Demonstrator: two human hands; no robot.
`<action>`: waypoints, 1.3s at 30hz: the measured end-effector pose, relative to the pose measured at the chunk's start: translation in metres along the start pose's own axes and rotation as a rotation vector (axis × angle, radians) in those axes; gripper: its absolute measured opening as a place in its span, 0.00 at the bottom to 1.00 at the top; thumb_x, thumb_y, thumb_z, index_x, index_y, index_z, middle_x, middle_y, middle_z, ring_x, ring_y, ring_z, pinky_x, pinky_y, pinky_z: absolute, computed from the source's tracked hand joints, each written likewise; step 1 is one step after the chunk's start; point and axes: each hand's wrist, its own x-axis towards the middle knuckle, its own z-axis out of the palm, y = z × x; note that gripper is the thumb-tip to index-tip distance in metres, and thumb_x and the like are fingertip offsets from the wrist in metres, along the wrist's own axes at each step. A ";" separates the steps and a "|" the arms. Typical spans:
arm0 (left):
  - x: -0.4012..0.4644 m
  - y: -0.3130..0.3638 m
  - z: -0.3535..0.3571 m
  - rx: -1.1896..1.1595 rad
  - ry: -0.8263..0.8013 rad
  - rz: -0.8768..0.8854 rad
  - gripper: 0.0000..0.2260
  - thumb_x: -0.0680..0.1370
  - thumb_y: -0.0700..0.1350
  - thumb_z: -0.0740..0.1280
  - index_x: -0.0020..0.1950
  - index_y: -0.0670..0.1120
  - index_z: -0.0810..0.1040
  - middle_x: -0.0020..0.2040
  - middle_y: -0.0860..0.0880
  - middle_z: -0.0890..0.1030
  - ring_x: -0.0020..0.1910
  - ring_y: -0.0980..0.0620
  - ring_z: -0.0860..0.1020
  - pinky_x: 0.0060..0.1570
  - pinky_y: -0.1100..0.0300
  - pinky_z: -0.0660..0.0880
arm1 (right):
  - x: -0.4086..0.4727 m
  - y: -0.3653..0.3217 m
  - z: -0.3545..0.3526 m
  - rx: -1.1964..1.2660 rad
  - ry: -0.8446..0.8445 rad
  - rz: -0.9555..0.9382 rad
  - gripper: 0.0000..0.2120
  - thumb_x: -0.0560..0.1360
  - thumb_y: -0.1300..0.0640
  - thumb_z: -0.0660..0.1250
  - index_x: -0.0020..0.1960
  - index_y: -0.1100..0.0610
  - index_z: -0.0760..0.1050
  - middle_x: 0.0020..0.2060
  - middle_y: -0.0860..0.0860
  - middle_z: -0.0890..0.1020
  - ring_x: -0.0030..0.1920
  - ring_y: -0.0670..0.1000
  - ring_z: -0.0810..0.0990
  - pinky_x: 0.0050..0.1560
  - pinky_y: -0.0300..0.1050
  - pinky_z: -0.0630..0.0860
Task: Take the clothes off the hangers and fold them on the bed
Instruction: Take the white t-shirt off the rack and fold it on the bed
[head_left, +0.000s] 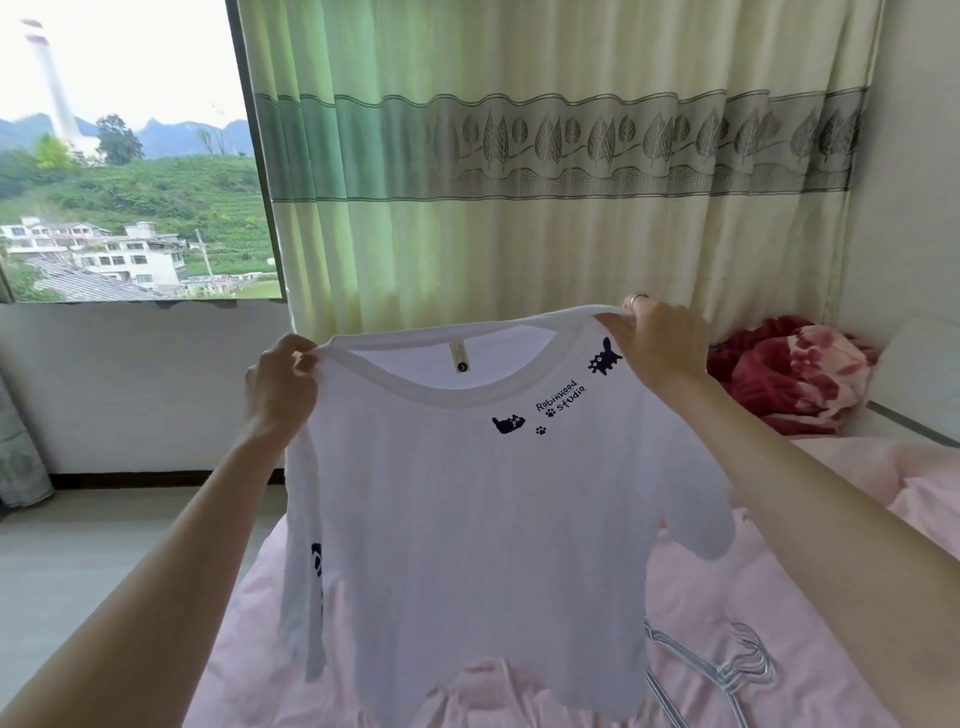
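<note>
Bedroom with a big window (124, 156) looking out on green hills, and a pale green curtain (545, 156) covering the rest of that wall. Going left to right: the left hand (283, 382) has its fingers curled round the left shoulder seam of a white t-shirt (467, 545), pinching the fabric tight. The shirt hangs between the two hands, front facing the camera, with little dark cat prints and some lettering just under the collar. The right hand (660, 345) grips the other shoulder the same way, a ring showing on one finger. So both hands are clamped on the shirt, which is held up in the air, well above the pink bed (779, 571).

Progress-wise: this shirt looks already off its hanger, since I can't see one inside the neckline. Below and to the right of the right hand, a bunch of bare wire hangers (737, 670) lies on the bed, so I'd guess several pieces are already done. Can't see any folded pile though. Past the right hand there's a crumpled red blanket (795, 374) by the wall. Still left: lay this shirt flat and fold it.
</note>
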 end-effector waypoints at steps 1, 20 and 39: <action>0.000 0.000 0.003 -0.070 0.001 -0.088 0.11 0.79 0.38 0.59 0.57 0.43 0.77 0.56 0.38 0.79 0.55 0.38 0.75 0.48 0.52 0.71 | -0.002 0.000 0.002 0.027 -0.014 0.000 0.28 0.75 0.35 0.56 0.40 0.60 0.72 0.33 0.59 0.79 0.36 0.62 0.76 0.35 0.47 0.62; -0.138 -0.051 -0.031 0.429 -0.649 0.104 0.24 0.70 0.44 0.75 0.61 0.38 0.73 0.55 0.42 0.76 0.55 0.43 0.73 0.47 0.58 0.63 | -0.122 0.018 -0.012 0.086 -0.831 0.078 0.22 0.64 0.37 0.73 0.41 0.55 0.73 0.39 0.49 0.77 0.47 0.53 0.73 0.46 0.45 0.68; -0.278 -0.023 -0.143 -0.053 -0.130 -0.078 0.06 0.81 0.40 0.55 0.45 0.43 0.66 0.38 0.42 0.71 0.39 0.43 0.69 0.36 0.54 0.61 | -0.259 -0.037 -0.144 0.482 -0.313 0.515 0.04 0.74 0.59 0.60 0.45 0.55 0.73 0.43 0.53 0.79 0.48 0.58 0.75 0.46 0.47 0.70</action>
